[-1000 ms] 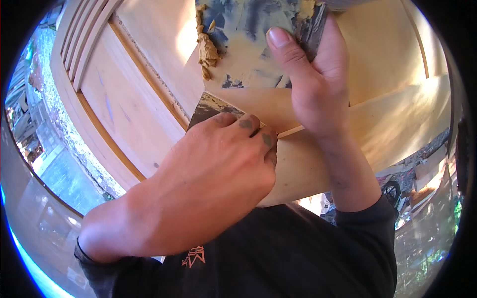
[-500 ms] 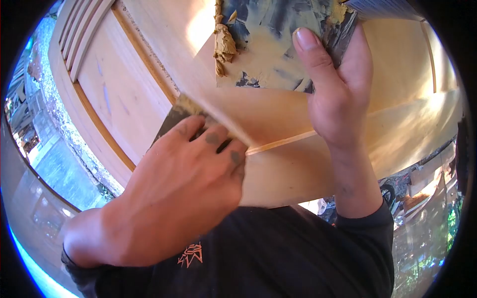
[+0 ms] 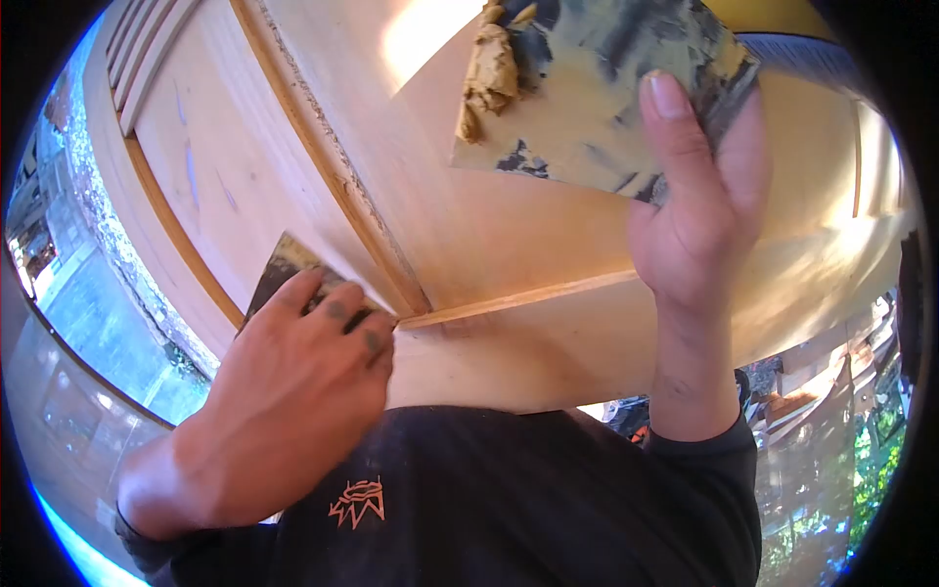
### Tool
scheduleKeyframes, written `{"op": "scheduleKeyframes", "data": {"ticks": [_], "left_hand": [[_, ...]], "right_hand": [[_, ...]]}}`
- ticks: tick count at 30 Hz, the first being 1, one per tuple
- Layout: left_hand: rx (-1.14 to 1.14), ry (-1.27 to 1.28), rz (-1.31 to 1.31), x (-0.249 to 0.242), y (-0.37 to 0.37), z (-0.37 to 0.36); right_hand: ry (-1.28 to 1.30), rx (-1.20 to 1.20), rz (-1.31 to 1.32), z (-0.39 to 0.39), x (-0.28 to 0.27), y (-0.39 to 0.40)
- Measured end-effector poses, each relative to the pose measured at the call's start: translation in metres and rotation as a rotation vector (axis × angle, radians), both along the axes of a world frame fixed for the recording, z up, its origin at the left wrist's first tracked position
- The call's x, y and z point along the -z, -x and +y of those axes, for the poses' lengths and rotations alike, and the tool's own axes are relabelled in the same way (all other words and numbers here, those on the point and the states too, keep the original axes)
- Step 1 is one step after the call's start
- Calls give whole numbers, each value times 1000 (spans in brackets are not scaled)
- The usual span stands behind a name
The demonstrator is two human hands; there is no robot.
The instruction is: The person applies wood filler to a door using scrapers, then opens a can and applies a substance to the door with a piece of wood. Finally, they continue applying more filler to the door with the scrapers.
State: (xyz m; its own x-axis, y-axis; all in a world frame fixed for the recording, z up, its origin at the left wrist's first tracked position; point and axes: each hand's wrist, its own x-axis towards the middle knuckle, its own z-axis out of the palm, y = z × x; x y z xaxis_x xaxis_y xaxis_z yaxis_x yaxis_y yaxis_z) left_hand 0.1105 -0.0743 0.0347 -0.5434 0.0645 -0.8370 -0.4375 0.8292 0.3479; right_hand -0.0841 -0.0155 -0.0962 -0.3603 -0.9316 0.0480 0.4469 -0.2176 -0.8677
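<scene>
My left hand, back upward, is closed around a flat putty spreader, whose dark, smeared blade sticks out past the fingers. It is low over the wooden panel, near the corner where two raised strips meet; whether the blade touches the wood is hidden. My right hand grips a flat, putty-smeared board at its right side, thumb on top and fingers beneath. A thick lump of tan putty sits along the board's left edge.
A long strip with a rough edge runs down the panel, joining a cross strip. Curved slats stand at the upper left. A blue-grey floor shows left, and cluttered items lie at the right.
My left hand has moved left and slightly down with the spreader, uncovering the corner of the strips. My right hand has shifted right with the board, which is now more tilted.
</scene>
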Motion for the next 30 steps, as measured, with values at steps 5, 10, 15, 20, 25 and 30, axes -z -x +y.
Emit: {"op": "scheduleKeyframes", "data": {"ticks": [5,10,15,20,25,30], "left_hand": [[-437,170,271,-4,-39,10],[-758,137,336,7,-60,36],[-914,232,400,6,-54,48],[-606,164,435,0,-26,33],[-323,263,604,18,27,35],[-223,296,622,29,57,33]], "right_hand": [[-211,71,36,-3,1,3],[-298,32,80,-2,-4,-4],[-288,19,68,4,-2,1],[-303,-30,103,4,-3,2],[-291,-52,143,1,-5,4],[-43,-68,43,0,8,10]]}}
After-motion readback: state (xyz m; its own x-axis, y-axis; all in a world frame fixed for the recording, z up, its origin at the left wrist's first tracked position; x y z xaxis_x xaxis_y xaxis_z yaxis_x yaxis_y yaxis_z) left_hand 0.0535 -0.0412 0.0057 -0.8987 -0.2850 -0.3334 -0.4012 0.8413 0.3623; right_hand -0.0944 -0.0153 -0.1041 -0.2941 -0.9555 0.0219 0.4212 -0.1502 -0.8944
